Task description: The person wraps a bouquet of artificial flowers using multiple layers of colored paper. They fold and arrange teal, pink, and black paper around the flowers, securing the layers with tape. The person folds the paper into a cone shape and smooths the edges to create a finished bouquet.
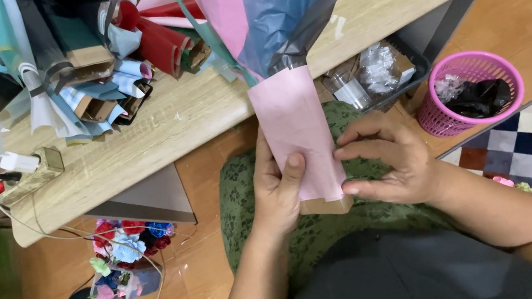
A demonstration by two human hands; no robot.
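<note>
We hold the pink paper wrap [297,134] over our lap, below the counter [203,110] edge; our left hand [278,194] grips its side, thumb on top; our right hand [388,158] pinches the opposite edge; loosened fingers could let the fold spring open.

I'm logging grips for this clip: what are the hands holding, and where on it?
Both hands hold a paper-wrapped bouquet by its pink lower stem part: the left hand grips the left side, the right hand pinches the right edge.
</note>
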